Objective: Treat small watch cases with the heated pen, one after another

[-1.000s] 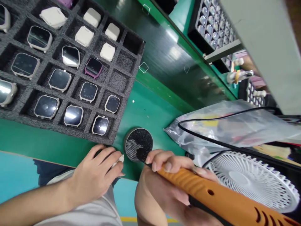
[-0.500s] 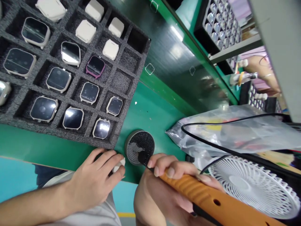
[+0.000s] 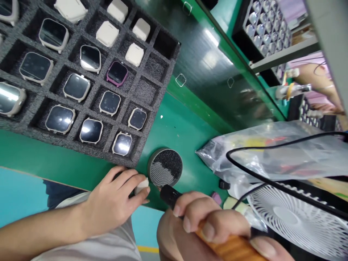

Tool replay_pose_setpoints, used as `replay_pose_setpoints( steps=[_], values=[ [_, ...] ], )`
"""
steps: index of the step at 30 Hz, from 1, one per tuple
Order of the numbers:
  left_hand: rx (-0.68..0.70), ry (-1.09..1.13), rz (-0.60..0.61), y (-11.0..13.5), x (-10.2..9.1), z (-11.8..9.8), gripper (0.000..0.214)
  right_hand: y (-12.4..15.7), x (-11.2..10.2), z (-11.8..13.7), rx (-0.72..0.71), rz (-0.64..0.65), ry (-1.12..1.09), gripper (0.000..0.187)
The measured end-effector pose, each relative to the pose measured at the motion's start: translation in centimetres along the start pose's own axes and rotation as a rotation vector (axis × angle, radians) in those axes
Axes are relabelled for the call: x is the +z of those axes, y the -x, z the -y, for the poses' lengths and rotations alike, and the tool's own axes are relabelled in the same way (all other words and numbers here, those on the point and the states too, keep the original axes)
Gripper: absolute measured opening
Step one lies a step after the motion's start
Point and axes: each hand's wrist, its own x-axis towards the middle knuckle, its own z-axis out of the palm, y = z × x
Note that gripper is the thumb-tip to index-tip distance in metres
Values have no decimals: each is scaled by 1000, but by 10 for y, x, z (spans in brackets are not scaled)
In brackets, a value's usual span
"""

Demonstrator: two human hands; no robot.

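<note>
My left hand is at the front edge of the bench, its fingers closed around a small white smartwatch that they mostly hide. In my right hand is an orange electric screwdriver with a black nose. Its thin bit points at the near edge of a round dish, but I cannot tell whether they touch. Inside the dish, small silver-coloured pieces and a dark granular area show. A grey foam tray at upper left holds several smartwatches, most with dark screens up; one has a purple case.
A clear plastic bag lies at right, crossed by a black cable. Below it sits a white fan grille. Beyond the green shelf edge are trays of shiny round pieces and another person's arm.
The screwdriver has been drawn back out of the dish toward me, its bit now at the dish's near edge. My left hand still keeps the watch. The view has shifted slightly.
</note>
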Motion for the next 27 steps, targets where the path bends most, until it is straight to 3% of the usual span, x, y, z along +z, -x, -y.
replay_pose_setpoints(
  steps=[2, 6, 15, 19, 22, 27],
  values=[
    [-2, -1, -3, -1, 0, 0, 16, 1, 6, 0, -46, -43, -76, 25],
    [-1, -6, -3, -2, -1, 0, 19, -1, 18, -1, -104, -92, -213, 25],
    [-7, 4, 2, -1, -1, -1, 16, 3, 24, -8, -117, -101, -192, 26],
    [-7, 10, 12, -1, -1, -1, 18, 8, 19, -6, -41, -97, -199, 31],
    [-17, 21, 15, 0, 0, -1, 17, 6, 5, -5, 85, 15, -135, 42],
    [-18, 24, 8, -1, 1, -1, 14, -8, -22, -7, 246, 492, -126, 46]
  ],
)
